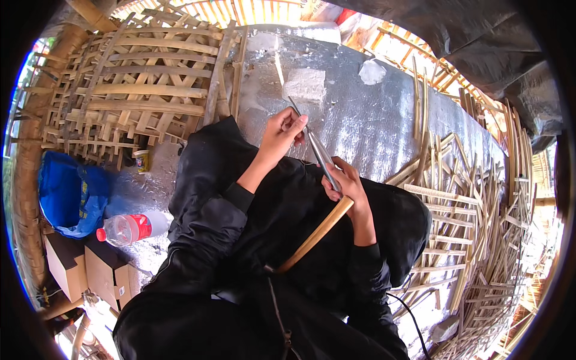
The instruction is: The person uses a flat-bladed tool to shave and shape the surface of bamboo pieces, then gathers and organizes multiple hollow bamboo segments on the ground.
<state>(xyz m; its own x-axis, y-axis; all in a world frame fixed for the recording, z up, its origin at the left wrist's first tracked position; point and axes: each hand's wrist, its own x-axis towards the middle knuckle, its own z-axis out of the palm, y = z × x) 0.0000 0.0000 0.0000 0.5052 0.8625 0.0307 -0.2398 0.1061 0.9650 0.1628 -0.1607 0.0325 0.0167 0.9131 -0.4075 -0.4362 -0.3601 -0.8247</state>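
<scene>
Fingers [336, 180] around knife [318, 150], bamboo strip [318, 231]

Bright daylight falls on a silver foil-like ground sheet [384, 120] spread beyond the grip. Left of the grip stands a woven bamboo lattice panel [138, 90]; to its right lies a loose heap of split bamboo strips [474, 222]. Lower left sit a blue bag [66, 192], a plastic bottle [129, 228] and cardboard boxes [90, 270]. A dark tarpaulin [480, 36] hangs upper right.

Glossy metal blade [318, 153], smooth bamboo strip [317, 233], shiny foil sheet [372, 114], matt blk cloth [240, 204]
</scene>
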